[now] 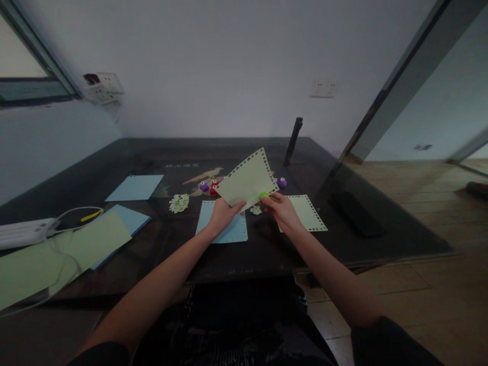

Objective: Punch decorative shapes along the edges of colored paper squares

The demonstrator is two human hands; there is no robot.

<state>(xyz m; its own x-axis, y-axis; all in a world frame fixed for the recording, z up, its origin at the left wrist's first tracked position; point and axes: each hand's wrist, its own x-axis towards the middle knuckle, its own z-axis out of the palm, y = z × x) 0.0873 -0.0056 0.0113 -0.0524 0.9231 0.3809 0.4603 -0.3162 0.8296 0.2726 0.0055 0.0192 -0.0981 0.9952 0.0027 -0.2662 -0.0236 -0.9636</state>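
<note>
Dark glass-topped table [125,152] against a pale wall, wood floor at right.

Held items: one pale green sheet [247,180], raised and tilted above the middle of the table, with punched holes along the edges that show. Left hand [221,213] pinches its near-left corner, fingers closed on the paper. Right hand [281,209] is closed around a small green punch [263,195] set at the sheet's near-right edge; whether the punch is pressed down cannot be told.

On the table beneath the hands: a blue sheet [229,229] with a punched near edge, lying flat under the left hand; a second green sheet [310,213] with punched borders, flat just right of the right hand.

Far of the held sheet: a purple punch [204,186] and a red punch [214,187] side by side; another purple punch [282,182] to the right. A heap of small paper cut-outs [179,203] lies left of the blue sheet.

Left side: a plain blue sheet [134,187], well apart; large unpunched green paper [57,254] overlapping blue paper, beside a white power strip [23,231] with its cable.

Progress, as judged: two sheets appear finished, the held one nearly edged all round, and the plain papers at left untouched.
</note>
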